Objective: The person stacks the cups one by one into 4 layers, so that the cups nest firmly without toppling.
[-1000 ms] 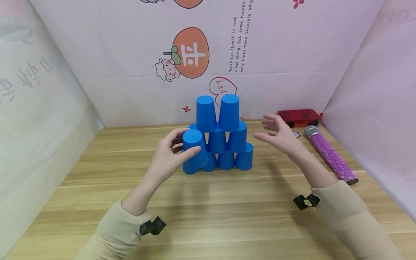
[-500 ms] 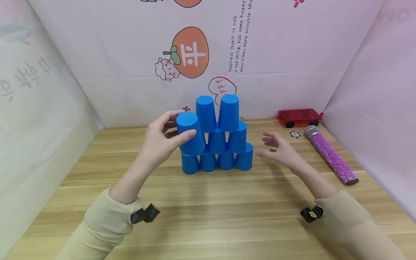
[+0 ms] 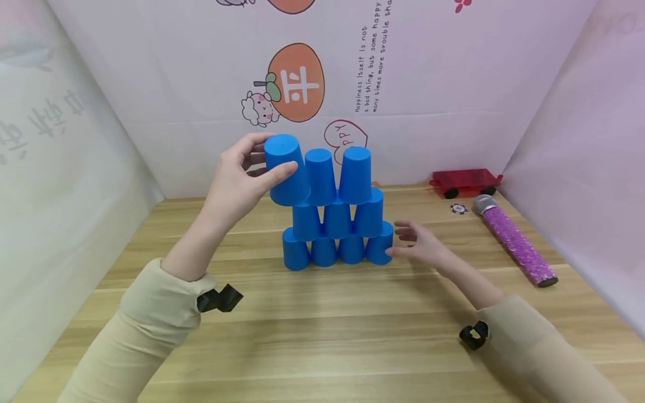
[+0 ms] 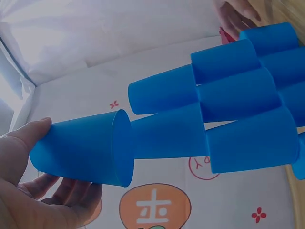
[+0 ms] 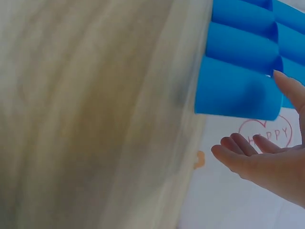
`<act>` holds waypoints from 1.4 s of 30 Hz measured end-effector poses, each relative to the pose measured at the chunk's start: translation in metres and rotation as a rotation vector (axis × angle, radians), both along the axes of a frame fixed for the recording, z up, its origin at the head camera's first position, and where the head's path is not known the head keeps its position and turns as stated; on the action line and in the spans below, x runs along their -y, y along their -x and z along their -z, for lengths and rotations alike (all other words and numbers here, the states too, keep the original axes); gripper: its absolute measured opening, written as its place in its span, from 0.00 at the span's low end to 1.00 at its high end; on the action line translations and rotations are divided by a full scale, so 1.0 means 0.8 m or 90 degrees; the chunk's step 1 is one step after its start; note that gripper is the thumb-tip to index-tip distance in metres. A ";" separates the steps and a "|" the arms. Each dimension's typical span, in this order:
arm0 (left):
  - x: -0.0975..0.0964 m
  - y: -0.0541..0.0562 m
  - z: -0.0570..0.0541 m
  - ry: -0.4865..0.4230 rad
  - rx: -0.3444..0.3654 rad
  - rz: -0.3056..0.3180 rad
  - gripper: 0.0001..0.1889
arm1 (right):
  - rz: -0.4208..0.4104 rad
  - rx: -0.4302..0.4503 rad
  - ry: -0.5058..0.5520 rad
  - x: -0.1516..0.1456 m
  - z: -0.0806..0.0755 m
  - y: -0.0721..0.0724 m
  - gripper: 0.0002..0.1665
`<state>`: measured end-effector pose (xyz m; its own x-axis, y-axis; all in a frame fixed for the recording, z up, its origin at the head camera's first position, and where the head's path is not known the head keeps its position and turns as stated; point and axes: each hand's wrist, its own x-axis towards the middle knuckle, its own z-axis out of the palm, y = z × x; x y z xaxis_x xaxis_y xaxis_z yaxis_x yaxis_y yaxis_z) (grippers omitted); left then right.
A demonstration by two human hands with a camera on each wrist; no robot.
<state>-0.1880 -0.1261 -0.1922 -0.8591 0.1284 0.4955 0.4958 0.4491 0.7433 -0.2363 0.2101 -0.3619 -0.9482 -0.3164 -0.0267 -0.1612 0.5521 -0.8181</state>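
My left hand (image 3: 229,184) grips an upside-down blue cup (image 3: 287,173) between thumb and fingers, slightly tilted, at the upper left of a cup stack. In the left wrist view, the held cup's rim (image 4: 123,148) is close to a top-row cup (image 4: 169,133); whether they touch I cannot tell. The stack has a bottom row of several upturned blue cups, three above, and two on top (image 3: 355,174). My right hand (image 3: 423,246), fingers loosely bent and holding nothing, is beside the bottom right cup (image 3: 379,243). In the right wrist view, thumb and fingers are around that cup's side.
A purple glittery microphone (image 3: 519,240) lies at the right on the wooden table (image 3: 322,330). Behind it are a red toy cart (image 3: 466,182) and a small round chip (image 3: 458,209). A printed white backdrop (image 3: 201,84) stands behind the stack, with pale side walls.
My left hand has lifted the held cup from the lower rows to top-row height and slightly left. The right hand has lowered and come in beside the bottom right cup.
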 end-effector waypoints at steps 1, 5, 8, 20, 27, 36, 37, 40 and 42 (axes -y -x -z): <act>0.000 0.001 -0.002 -0.002 0.001 -0.001 0.28 | -0.007 0.005 0.005 0.002 0.001 0.000 0.43; -0.005 0.006 -0.013 -0.006 0.006 -0.002 0.30 | -0.012 0.021 0.022 0.008 0.004 -0.002 0.43; -0.008 0.012 -0.021 -0.011 0.008 -0.001 0.30 | 0.000 0.026 0.027 0.011 0.005 -0.002 0.43; -0.021 0.029 -0.045 -0.012 0.030 -0.006 0.31 | 0.031 0.043 0.023 0.022 0.011 0.011 0.42; -0.038 0.048 -0.052 -0.001 0.036 0.010 0.31 | 0.026 0.030 0.002 0.030 0.009 0.016 0.40; -0.068 0.067 -0.052 -0.013 0.057 0.020 0.32 | 0.039 0.026 -0.024 0.033 0.009 0.021 0.37; -0.070 0.069 -0.052 -0.014 0.058 0.022 0.32 | 0.040 0.026 -0.025 0.033 0.009 0.021 0.37; -0.078 0.072 -0.051 -0.012 0.067 0.022 0.32 | 0.039 0.028 -0.021 0.033 0.007 0.020 0.37; -0.081 0.075 -0.050 -0.008 0.072 0.022 0.33 | 0.034 0.026 -0.019 0.033 0.006 0.019 0.38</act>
